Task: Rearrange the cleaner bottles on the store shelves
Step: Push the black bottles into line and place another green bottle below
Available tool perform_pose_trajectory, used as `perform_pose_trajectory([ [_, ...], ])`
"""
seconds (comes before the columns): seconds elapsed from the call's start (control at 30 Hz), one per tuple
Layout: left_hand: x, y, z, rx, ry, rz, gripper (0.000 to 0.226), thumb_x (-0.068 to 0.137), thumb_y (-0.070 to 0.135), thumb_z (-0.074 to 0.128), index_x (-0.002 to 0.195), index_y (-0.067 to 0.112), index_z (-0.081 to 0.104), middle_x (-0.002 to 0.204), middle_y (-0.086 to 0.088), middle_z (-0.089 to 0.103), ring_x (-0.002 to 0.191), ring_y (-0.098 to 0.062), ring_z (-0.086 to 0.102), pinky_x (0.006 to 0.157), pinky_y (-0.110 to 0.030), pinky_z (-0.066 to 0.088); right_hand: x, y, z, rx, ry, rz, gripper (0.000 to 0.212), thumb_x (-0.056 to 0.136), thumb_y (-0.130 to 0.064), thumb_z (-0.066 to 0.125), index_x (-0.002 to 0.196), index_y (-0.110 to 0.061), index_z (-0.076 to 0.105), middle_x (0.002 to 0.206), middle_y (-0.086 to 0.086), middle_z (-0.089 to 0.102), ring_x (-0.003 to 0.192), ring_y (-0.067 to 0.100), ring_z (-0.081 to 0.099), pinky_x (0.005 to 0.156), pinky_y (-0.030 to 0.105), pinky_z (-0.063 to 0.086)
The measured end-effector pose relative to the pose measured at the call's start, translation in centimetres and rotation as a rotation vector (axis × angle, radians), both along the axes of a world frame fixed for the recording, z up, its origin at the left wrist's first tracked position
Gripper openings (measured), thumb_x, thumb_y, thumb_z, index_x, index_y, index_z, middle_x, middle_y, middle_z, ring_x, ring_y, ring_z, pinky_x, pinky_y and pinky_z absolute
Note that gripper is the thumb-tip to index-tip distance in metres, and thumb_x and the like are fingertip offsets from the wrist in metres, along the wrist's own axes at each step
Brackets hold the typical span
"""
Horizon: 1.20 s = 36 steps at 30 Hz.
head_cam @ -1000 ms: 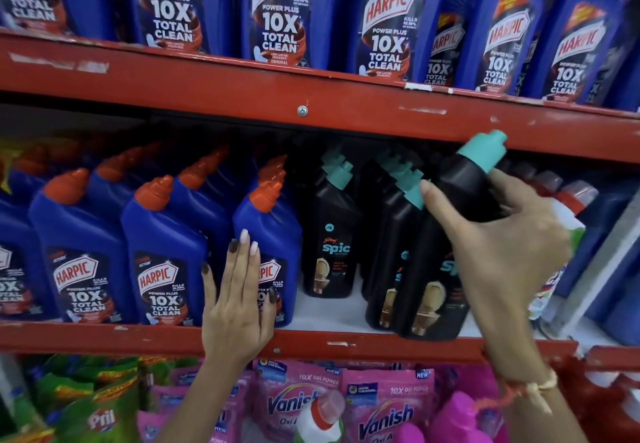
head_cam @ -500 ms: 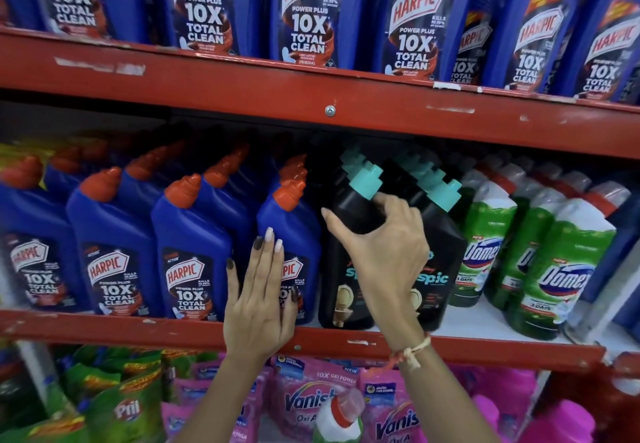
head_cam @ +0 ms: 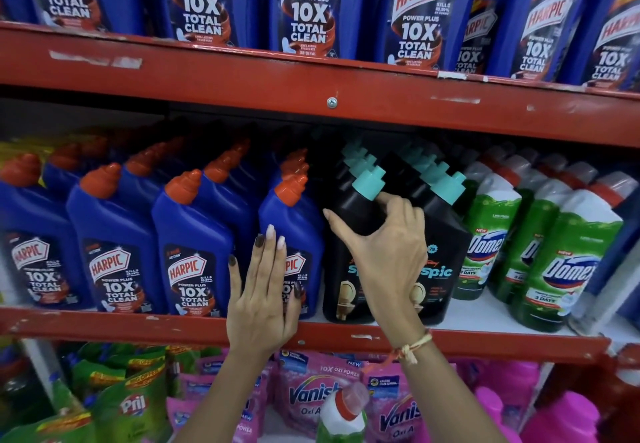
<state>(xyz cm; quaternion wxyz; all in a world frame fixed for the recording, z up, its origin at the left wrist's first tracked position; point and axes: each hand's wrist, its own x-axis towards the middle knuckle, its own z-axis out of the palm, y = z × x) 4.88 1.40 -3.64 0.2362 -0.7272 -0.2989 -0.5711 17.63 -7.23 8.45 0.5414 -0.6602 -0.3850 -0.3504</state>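
On the middle shelf (head_cam: 346, 333) stand two rows of black Spic bottles with teal caps. My right hand (head_cam: 388, 248) grips the shoulder of the front left black Spic bottle (head_cam: 341, 269), just below its teal cap; the bottle stands on the shelf. A second black Spic bottle (head_cam: 445, 252) stands right beside it. My left hand (head_cam: 263, 300) lies flat, fingers spread, against the lower front of a blue Harpic bottle (head_cam: 294, 231) and over the red shelf edge, holding nothing.
Blue Harpic bottles (head_cam: 114, 245) with orange caps fill the shelf's left part; green Domex bottles (head_cam: 568, 262) stand at the right. Larger Harpic bottles (head_cam: 308, 6) line the upper shelf. Below are pink Vanish pouches (head_cam: 311, 394), green Pril pouches (head_cam: 131, 404) and a green bottle (head_cam: 343, 415).
A second ago my right hand held a black Spic bottle tilted at the right; it carried it left and stood it in the left black row. My left hand stayed put.
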Motion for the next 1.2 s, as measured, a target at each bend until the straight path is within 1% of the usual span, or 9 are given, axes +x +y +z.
perform_pose_trajectory([
  [0.1,0.0,0.1,0.0,0.008,0.002,0.002,0.074,0.095,0.029,0.038,0.161,0.009,0.011,0.170,-0.006,0.005,0.157,-0.018,0.010,0.129,-0.046,0.000,-0.1,-0.1,-0.4,0.002,-0.001,0.038,0.070,0.068,-0.064,0.076,0.107,-0.007,0.066,0.096,0.006,0.069,0.092,0.024,0.058,0.066,0.021,0.039],
  [0.23,-0.1,0.1,-0.2,0.019,0.006,-0.010,0.073,0.096,0.028,0.039,0.161,0.009,0.011,0.170,-0.005,0.004,0.157,-0.018,0.010,0.129,-0.046,0.000,-0.5,-1.5,-2.8,0.097,-0.042,0.126,0.066,0.081,-0.047,0.077,0.122,0.001,0.060,0.117,0.014,0.062,0.111,0.025,0.053,0.100,0.009,0.031],
  [0.37,-0.1,0.1,-0.5,0.030,0.010,0.001,0.069,0.099,0.029,0.035,0.161,0.009,0.011,0.169,-0.004,0.003,0.157,-0.019,0.011,0.128,-0.047,0.002,-1.7,-4.1,-9.0,0.144,-0.007,0.196,0.044,0.083,-0.032,0.078,0.112,-0.003,0.062,0.110,0.004,0.059,0.110,0.013,0.052,0.109,0.029,0.034],
  [0.5,0.0,0.2,-0.8,0.022,-0.002,0.015,0.067,0.100,0.029,0.034,0.160,0.006,0.014,0.167,-0.008,0.008,0.157,-0.019,0.010,0.128,-0.047,0.000,-4.2,-7.1,-16.9,0.006,0.372,0.260,0.063,0.071,-0.033,0.086,0.121,-0.009,0.057,0.121,-0.005,0.047,0.116,-0.002,0.040,0.106,0.017,0.031],
  [0.63,0.1,0.3,-0.9,0.018,-0.014,0.033,0.065,0.101,0.029,0.035,0.157,0.003,0.021,0.164,-0.011,0.022,0.157,-0.019,0.009,0.128,-0.047,0.001,-5.8,-8.2,-22.8,-0.259,0.694,0.231,0.099,0.055,-0.019,0.096,0.135,0.002,0.044,0.130,0.019,0.049,0.124,0.031,0.042,0.106,0.043,0.036],
  [0.73,0.1,0.3,-0.9,0.017,-0.021,0.046,0.061,0.104,0.031,0.029,0.156,0.001,0.023,0.161,-0.019,0.028,0.157,-0.018,0.008,0.128,-0.047,0.000,-6.2,-8.1,-25.0,-0.372,0.866,0.210,0.099,0.056,-0.019,0.096,0.137,0.002,0.044,0.127,0.019,0.053,0.123,0.036,0.049,0.099,0.047,0.046],
  [0.93,0.1,0.1,-0.9,0.007,-0.017,0.051,0.059,0.107,0.035,0.022,0.155,0.001,0.024,0.161,-0.014,0.023,0.157,-0.014,0.003,0.128,-0.045,-0.003,-5.5,-8.5,-26.4,-0.342,0.914,0.143,0.081,0.056,-0.021,0.095,0.126,-0.001,0.058,0.112,0.015,0.067,0.102,0.034,0.066,0.084,0.043,0.055],
  [1.1,0.1,0.2,-1.0,0.023,-0.011,0.057,0.060,0.106,0.034,0.021,0.157,0.002,0.021,0.166,-0.008,0.017,0.157,-0.017,0.006,0.128,-0.047,-0.002,-4.7,-9.9,-23.9,-0.264,0.885,0.215,0.077,0.054,-0.026,0.095,0.122,-0.013,0.062,0.104,0.004,0.071,0.091,0.022,0.066,0.076,0.028,0.049],
  [1.2,0.1,0.1,-1.0,0.027,-0.022,0.056,0.060,0.106,0.033,0.023,0.159,0.004,0.017,0.166,-0.003,0.009,0.157,-0.018,0.006,0.128,-0.048,-0.002,-3.7,-10.6,-20.8,-0.196,0.857,0.276,0.076,0.052,-0.035,0.094,0.119,-0.018,0.064,0.101,-0.001,0.072,0.090,0.018,0.069,0.076,0.033,0.056],
])
